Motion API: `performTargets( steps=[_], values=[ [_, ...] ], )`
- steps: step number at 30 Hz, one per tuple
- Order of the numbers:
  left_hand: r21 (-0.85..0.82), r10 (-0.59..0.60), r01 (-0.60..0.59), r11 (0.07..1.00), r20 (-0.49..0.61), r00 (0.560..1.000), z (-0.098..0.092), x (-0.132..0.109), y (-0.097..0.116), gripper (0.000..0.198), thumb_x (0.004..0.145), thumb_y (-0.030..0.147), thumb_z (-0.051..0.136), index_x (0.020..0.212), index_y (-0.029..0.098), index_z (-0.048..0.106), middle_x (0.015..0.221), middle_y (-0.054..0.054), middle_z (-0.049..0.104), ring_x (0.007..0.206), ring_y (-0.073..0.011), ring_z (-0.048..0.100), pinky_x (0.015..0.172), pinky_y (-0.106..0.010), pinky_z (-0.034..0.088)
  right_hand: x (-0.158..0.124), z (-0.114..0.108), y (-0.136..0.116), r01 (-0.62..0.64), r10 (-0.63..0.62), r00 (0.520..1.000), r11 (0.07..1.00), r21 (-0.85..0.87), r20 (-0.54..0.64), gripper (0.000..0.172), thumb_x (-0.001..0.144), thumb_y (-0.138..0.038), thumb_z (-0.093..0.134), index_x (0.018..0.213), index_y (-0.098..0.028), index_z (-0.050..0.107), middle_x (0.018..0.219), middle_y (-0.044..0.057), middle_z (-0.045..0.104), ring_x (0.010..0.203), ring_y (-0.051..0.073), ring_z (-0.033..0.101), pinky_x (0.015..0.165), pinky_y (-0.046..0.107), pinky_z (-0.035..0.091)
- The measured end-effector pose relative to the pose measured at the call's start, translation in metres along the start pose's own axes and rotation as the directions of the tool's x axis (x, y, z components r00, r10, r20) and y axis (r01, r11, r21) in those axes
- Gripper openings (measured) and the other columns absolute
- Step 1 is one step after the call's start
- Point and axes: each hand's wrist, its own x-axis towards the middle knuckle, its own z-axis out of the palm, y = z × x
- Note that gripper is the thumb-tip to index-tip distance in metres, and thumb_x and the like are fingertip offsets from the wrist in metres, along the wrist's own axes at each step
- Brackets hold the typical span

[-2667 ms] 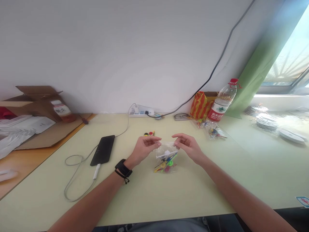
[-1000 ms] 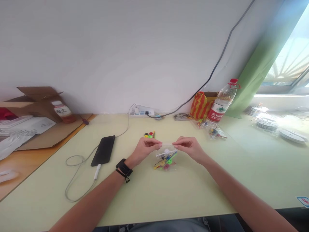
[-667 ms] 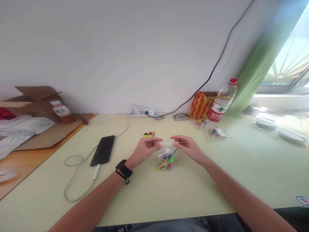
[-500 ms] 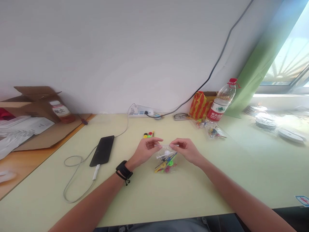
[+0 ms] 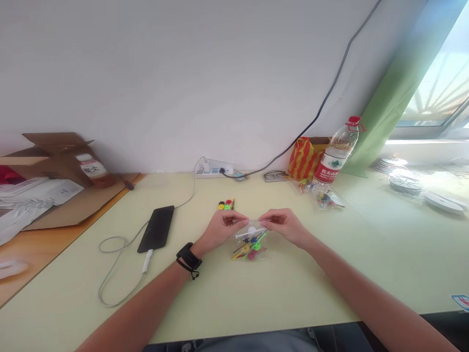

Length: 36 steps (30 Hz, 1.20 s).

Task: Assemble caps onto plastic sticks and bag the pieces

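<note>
Table (image 5: 293, 303) near edge runs along the bottom of the frame. Black wristwatch (image 5: 188, 255) on the left wrist, lower center.

Clear plastic bag (image 5: 253, 224) is mid-frame, just below center, hanging from both hands, lower end at or just over the table; can't tell if it touches. Left hand (image 5: 223, 230) and right hand (image 5: 284, 228) each pinch the top edge, thumb against fingers, one per side, short gap between them. My read: step in hand is working the bag's mouth. Can't tell if it's sealed or open. Next move calls for a firm pinch on both sides and the contents kept low.

Bag look: transparent, thin, a bit crinkled, glossy. Parts sit in the body: white piece (image 5: 251, 231) up top, green wheel (image 5: 257, 247), yellow wheel (image 5: 245, 250), pinkish-red wheel (image 5: 252, 254), plus thin dark and blue sticks, overlapping.

Black smartphone (image 5: 157, 229) lies left of the hands, cable plugged in. Small colored wheels (image 5: 221, 207) lie just beyond the left hand. Second bag of parts (image 5: 330, 199) right of center, in front of the big water bottle (image 5: 331, 161). Power strip (image 5: 216, 169) at the wall, upper center.
</note>
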Motion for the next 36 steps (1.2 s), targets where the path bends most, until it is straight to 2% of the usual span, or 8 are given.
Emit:
performTargets(
  steps=[4,9,17,22,26,29,33,36],
  values=[
    [-0.056,-0.025,0.023,0.998,-0.04,0.999,-0.004,0.001,-0.004,0.028,0.08,0.036,0.084,0.098,0.015,0.081,0.094,-0.01,0.079,0.086,-0.0206,0.072,0.077,-0.03,0.058,0.0,-0.003,0.006,-0.022,0.025,0.999,0.998,0.058,-0.046,0.026,0.08,-0.038,0.08,0.1,-0.022,0.084,0.084,0.004,0.069,0.076,0.017,0.057,0.072,0.032,0.048],
    [-0.103,-0.041,0.037,0.994,-0.034,0.999,-0.009,0.001,-0.008,0.02,0.082,0.032,0.081,0.094,0.016,0.083,0.093,-0.011,0.08,0.088,-0.022,0.073,0.082,-0.032,0.058,0.001,-0.005,0.011,-0.017,0.027,0.997,0.992,0.126,-0.071,0.02,0.08,-0.034,0.076,0.095,-0.025,0.085,0.09,0.006,0.068,0.082,0.019,0.058,0.076,0.034,0.049],
    [-0.096,-0.037,0.035,0.995,-0.023,0.999,-0.006,-0.001,0.0,0.027,0.077,0.037,0.086,0.09,0.015,0.081,0.089,-0.01,0.079,0.083,-0.0207,0.072,0.077,-0.03,0.059,-0.002,-0.005,-0.002,0.065,-0.063,0.997,0.997,0.045,-0.041,0.02,0.08,-0.04,0.081,0.09,-0.023,0.083,0.09,0.006,0.066,0.085,0.021,0.062,0.076,0.035,0.052],
    [-0.049,-0.026,0.025,0.999,-0.026,0.999,0.0,-0.002,0.002,0.031,0.079,0.037,0.085,0.099,0.015,0.079,0.093,-0.009,0.078,0.084,-0.0197,0.072,0.079,-0.03,0.059,-0.003,-0.001,-0.008,0.052,-0.054,0.998,0.995,-0.085,-0.028,0.031,0.087,-0.046,0.075,0.106,-0.022,0.078,0.088,0.005,0.067,0.082,0.019,0.062,0.075,0.033,0.052],
    [0.079,0.048,-0.047,0.996,-0.007,0.999,0.005,-0.004,0.006,0.03,0.083,0.039,0.08,0.102,0.016,0.079,0.093,-0.01,0.077,0.084,-0.0202,0.071,0.078,-0.031,0.058,-0.002,0.003,-0.008,0.056,-0.054,0.998,0.975,-0.216,0.018,0.03,0.09,-0.049,0.071,0.086,-0.02,0.078,0.086,0.007,0.07,0.079,0.02,0.063,0.073,0.034,0.051],
    [0.113,0.054,-0.057,0.992,0.028,0.998,0.007,-0.007,0.01,0.034,0.086,0.04,0.077,0.111,0.018,0.077,0.1,-0.011,0.076,0.092,-0.0221,0.07,0.084,-0.033,0.058,-0.003,0.006,-0.007,0.08,-0.082,0.997,0.96,-0.267,0.006,0.028,0.091,-0.048,0.069,0.087,-0.021,0.078,0.084,0.006,0.069,0.078,0.02,0.061,0.07,0.033,0.049],
    [0.131,0.05,-0.066,0.989,0.124,0.991,0.008,-0.009,0.011,0.027,0.09,0.042,0.072,0.096,0.017,0.08,0.095,-0.01,0.076,0.086,-0.0207,0.069,0.079,-0.031,0.055,-0.005,0.011,-0.009,0.115,-0.11,0.993,0.942,-0.315,0.035,0.027,0.092,-0.047,0.069,0.087,-0.022,0.079,0.083,0.006,0.069,0.076,0.02,0.06,0.067,0.032,0.047],
    [0.18,0.064,-0.084,0.98,0.116,0.991,0.008,-0.007,0.01,0.026,0.09,0.041,0.071,0.088,0.018,0.081,0.085,-0.008,0.076,0.077,-0.0186,0.066,0.071,-0.029,0.052,-0.006,0.01,-0.011,0.122,-0.098,0.992,0.924,-0.361,0.084,0.029,0.092,-0.048,0.068,0.085,-0.022,0.078,0.079,0.005,0.068,0.072,0.018,0.058,0.063,0.031,0.046]
  ],
)
